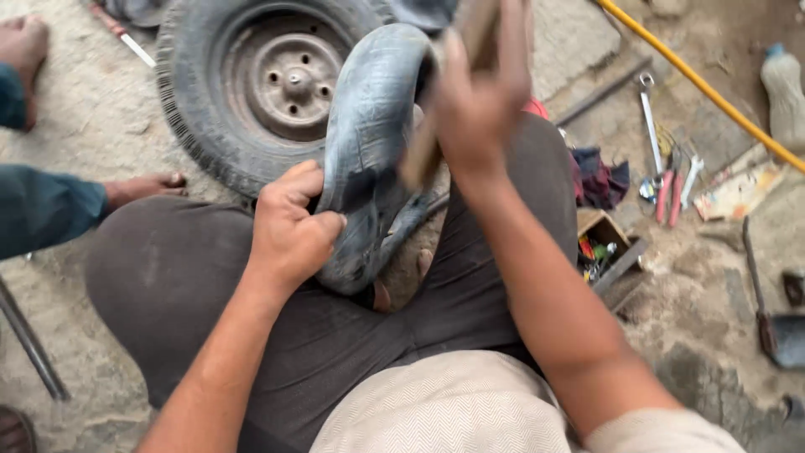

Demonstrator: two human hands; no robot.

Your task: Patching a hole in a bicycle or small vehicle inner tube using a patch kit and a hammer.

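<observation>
Inner tube (369, 126), pinched in left grip (289, 226)

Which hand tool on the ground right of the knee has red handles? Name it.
The pliers, between the long spanner and the small spanner: red grips, while both spanners are bare metal.

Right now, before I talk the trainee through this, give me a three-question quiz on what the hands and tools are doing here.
1. True or false: the left hand grips the black inner tube against the lap.
2. What does the right hand hold? A) a spanner B) a flat wooden piece C) a yellow hose
3. Fill in: beyond the tube, a tyre on its wheel lies ____ on the ground.

Key
1. True. The fingers are closed round a fold of the tube.
2. B. The spanner lies on the ground to the right, near the red-handled pliers; the yellow hose runs past them.
3. Flat.
</observation>
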